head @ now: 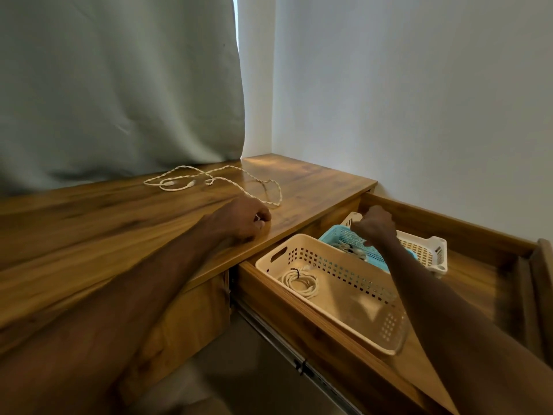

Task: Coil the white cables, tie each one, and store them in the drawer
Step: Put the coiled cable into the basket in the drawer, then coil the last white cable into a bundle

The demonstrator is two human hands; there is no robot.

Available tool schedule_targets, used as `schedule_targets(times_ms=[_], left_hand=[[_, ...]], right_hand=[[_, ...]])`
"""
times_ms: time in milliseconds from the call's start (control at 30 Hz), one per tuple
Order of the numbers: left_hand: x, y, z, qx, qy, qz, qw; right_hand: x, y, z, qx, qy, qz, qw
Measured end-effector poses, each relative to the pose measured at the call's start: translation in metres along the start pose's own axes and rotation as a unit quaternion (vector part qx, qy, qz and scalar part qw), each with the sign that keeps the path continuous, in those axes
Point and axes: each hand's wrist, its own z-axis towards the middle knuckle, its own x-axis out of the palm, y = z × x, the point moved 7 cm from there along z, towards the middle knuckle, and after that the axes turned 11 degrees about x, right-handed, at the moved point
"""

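A loose white braided cable (215, 179) sprawls on the wooden tabletop (89, 223) near the curtain. My left hand (242, 218) rests curled on the tabletop by its front edge, close to the cable's near loop; I cannot tell whether it holds the strand. My right hand (374, 224) hovers closed over the blue basket (344, 235) in the open drawer (299, 310); nothing shows in its grip. A coiled white cable (300, 281), bound with a dark tie, lies in the cream basket (344, 319).
A white basket (428, 250) sits behind the blue one, which holds some small items. The drawer front (543, 295) stands at the right edge. A grey-green curtain (119, 85) hangs behind the table, and a white wall (419, 100) runs along the right.
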Motion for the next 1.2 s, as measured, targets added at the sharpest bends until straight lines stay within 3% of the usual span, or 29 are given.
schedule_targets(times_ms=[133,300,533,633,800,1000,1200], left_hand=[[-0.012,0.027,-0.015,-0.022,0.014,-0.005,1.0],[-0.037,0.081,-0.059,-0.063,0.017,0.002,0.998],[-0.069,0.155,-0.143,-0.128,-0.037,0.035,0.991],[-0.082,0.184,-0.193,-0.145,-0.089,0.041,0.985],[-0.089,0.2,-0.247,-0.13,-0.18,0.01,0.975],[-0.085,0.204,-0.246,-0.139,-0.177,-0.012,0.974],[-0.094,0.211,-0.251,-0.22,-0.228,0.013,0.948]], right_hand=[[0.003,0.066,-0.026,-0.133,-0.008,0.091,0.987],[0.038,0.151,-0.071,-0.263,0.054,0.132,0.954],[0.101,0.221,-0.111,-0.314,0.052,0.087,0.944],[0.129,0.251,-0.122,-0.349,0.048,0.013,0.936],[0.188,0.286,-0.109,-0.284,0.083,-0.103,0.95],[0.231,0.337,-0.147,-0.345,0.111,-0.101,0.927],[0.246,0.367,-0.241,-0.496,0.146,0.052,0.854]])
